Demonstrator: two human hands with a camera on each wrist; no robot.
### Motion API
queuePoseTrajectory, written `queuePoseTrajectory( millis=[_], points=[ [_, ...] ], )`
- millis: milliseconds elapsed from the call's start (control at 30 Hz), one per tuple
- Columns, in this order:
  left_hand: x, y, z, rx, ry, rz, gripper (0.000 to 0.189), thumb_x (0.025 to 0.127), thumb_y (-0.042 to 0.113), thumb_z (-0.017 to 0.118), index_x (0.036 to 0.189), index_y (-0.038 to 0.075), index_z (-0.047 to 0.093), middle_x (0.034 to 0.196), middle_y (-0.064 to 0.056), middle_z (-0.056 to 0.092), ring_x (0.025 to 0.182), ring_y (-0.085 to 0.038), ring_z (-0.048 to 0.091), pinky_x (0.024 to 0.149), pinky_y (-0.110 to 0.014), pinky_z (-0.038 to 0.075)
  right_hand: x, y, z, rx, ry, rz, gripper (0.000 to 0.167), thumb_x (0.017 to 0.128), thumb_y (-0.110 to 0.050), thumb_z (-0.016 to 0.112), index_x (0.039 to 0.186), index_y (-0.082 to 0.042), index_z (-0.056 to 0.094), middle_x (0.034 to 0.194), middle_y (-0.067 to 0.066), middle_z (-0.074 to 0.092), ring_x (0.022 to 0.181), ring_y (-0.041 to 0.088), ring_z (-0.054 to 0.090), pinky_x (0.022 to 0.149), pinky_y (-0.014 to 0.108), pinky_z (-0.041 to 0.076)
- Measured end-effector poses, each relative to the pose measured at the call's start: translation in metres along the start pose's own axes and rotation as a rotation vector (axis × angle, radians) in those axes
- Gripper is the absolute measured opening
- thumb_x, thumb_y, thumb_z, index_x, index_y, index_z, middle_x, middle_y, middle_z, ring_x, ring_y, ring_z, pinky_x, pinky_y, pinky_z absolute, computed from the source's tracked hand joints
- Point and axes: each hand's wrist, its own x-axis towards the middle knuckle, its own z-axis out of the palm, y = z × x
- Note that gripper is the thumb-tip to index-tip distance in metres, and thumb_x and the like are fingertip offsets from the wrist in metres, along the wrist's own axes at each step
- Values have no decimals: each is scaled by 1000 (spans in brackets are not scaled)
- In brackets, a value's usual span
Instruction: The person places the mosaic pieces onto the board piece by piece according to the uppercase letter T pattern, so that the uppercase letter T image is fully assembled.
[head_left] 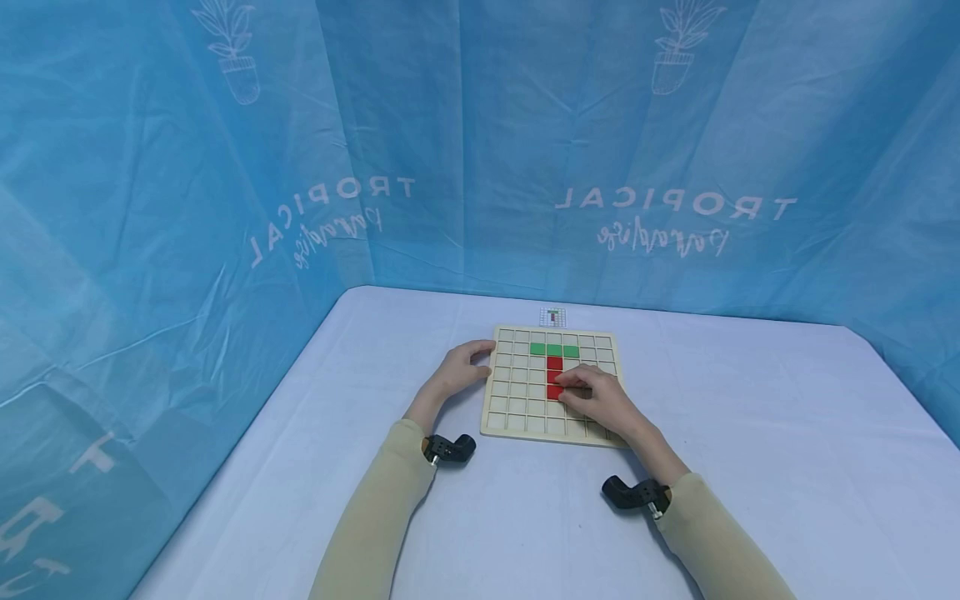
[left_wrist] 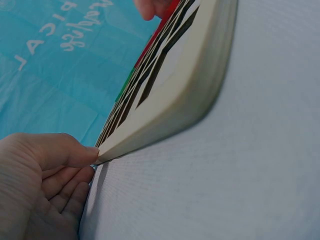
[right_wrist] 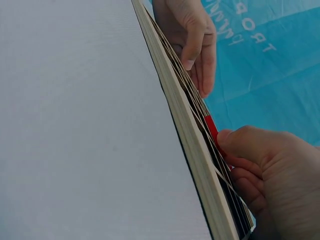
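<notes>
A pale wooden grid board [head_left: 517, 421] lies flat on the table. Green tiles [head_left: 555, 350] form a short row near its far side, and red tiles [head_left: 554, 363] run in a column toward me from the middle of that row. My left hand [head_left: 459, 371] touches the board's left edge; in the left wrist view its thumb [left_wrist: 75, 152] meets a corner, with the other fingers loosely bent beside it. With thumb and fingertips, my right hand [head_left: 596, 398] pinches the nearest red tile [right_wrist: 212, 132], which sits at its grid cell. The fingers partly hide that tile.
A small card [head_left: 552, 317] printed with a coloured grid pattern lies just beyond the board. White cloth [head_left: 525, 517] covers the table. Blue printed curtains [head_left: 525, 150] hang along the back and sides. A black wrist-worn device [head_left: 450, 449] sits on each forearm.
</notes>
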Motion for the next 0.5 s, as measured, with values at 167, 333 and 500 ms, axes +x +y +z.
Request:
queuePoseTrajectory(
  millis=[167,333,500],
  points=[
    [0,0,0,0,-2,-2,51,86,2,61,135,5,51,140,-9,47,133,-23,37,111,-35,29,0,1,0,-4,10,-1,24,85,-11,71,109,-8,69,103,-2,64,95,13,60,83,31,53],
    [0,0,0,-1,0,-3,51,86,1,61,135,5,51,140,-9,46,133,-24,36,111,-35,29,0,2,1,-9,14,-2,25,84,-11,71,109,-8,69,102,-2,64,95,13,60,83,31,53],
    [1,0,1,-2,0,-4,51,86,1,61,135,5,51,141,-9,46,133,-24,37,111,-35,29,1,2,1,-19,11,1,24,84,-11,72,108,-9,69,101,-3,64,94,12,60,82,30,53]
  ],
)
